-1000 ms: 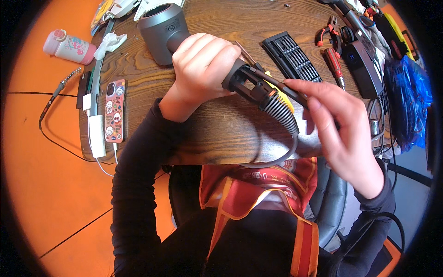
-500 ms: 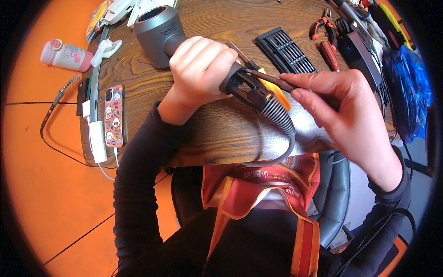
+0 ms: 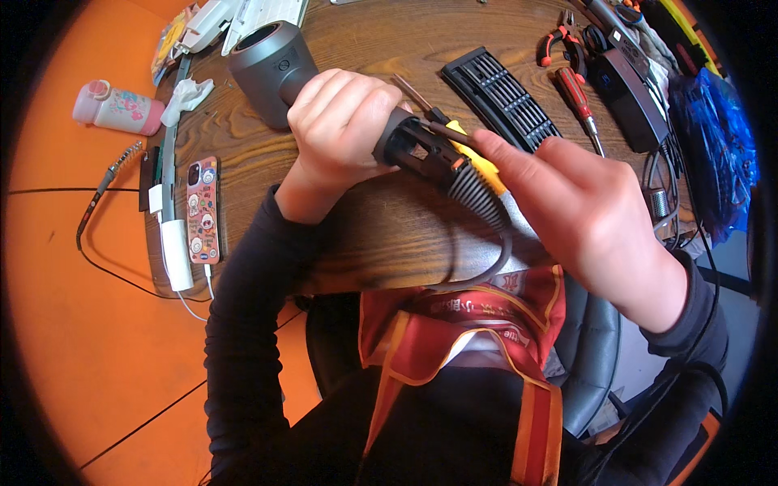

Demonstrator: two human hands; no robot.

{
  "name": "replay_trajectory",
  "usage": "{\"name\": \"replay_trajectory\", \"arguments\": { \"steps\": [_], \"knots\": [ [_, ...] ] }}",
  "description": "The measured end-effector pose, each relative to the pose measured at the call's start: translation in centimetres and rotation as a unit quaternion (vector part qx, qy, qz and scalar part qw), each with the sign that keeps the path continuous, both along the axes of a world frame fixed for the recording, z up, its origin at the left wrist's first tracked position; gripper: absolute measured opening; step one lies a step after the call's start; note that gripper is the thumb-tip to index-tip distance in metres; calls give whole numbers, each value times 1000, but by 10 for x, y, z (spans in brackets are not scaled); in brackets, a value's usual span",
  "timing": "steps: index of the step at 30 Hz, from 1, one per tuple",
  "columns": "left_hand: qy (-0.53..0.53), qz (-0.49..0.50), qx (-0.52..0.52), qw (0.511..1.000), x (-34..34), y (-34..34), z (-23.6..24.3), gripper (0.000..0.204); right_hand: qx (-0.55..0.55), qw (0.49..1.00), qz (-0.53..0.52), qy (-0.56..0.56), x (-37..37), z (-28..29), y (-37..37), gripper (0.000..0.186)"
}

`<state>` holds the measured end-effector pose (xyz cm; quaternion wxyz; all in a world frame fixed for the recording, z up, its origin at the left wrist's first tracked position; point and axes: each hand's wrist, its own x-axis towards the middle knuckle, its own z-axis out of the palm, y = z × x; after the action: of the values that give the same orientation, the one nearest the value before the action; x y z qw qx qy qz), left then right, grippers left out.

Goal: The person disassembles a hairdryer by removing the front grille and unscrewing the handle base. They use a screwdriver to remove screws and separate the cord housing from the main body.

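My left hand (image 3: pixel 344 117) is wrapped round the handle of a grey hair dryer (image 3: pixel 267 73), whose wide head points to the far left. Past that fist, the handle's end shows a black inner frame (image 3: pixel 421 154) and a ribbed cord sleeve (image 3: pixel 480 197). In my right hand (image 3: pixel 596 198) is a slim dark screwdriver (image 3: pixel 452 134), pinched between the fingers. Its front end meets the rim of the handle; the exact contact spot is too small to make out. Lying behind, partly covered, is a screwdriver with a yellow handle (image 3: pixel 486 166).
A black bit case (image 3: pixel 502 93) lies beyond my hands. Farther right are red-handled pliers (image 3: pixel 559 44), a red screwdriver (image 3: pixel 575 93) and a dark box (image 3: pixel 628 97). At left are a phone (image 3: pixel 203 211), a bottle (image 3: pixel 117 109) and a soldering iron (image 3: pixel 105 182).
My right hand has turned and its fingers have shifted forward along the screwdriver. My left hand and the hair dryer have moved slightly left in the picture.
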<state>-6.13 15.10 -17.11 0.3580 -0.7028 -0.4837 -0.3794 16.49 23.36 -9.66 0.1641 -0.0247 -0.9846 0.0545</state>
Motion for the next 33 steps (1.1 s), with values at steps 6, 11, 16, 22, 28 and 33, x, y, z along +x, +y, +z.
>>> {"name": "replay_trajectory", "arguments": {
  "steps": [6,11,16,22,28,33],
  "knots": [
    [-6,-17,-3,1000,4,2,-3,14,-759,624,-135,-128,-3,16,10,23],
    [8,-15,-6,1000,5,2,-4,14,-798,556,-154,-173,-9,20,18,18],
    [12,-3,-32,999,6,0,-2,14,-682,692,-148,-183,-17,16,19,12],
    [13,10,-26,1000,2,1,0,18,-292,955,-27,-48,-23,7,14,21],
    [-4,25,-25,999,-2,-2,0,22,84,996,26,-24,-11,6,5,34],
    [-26,19,-14,999,-3,-3,3,21,248,965,65,48,-13,-3,14,34]
  ]
}}
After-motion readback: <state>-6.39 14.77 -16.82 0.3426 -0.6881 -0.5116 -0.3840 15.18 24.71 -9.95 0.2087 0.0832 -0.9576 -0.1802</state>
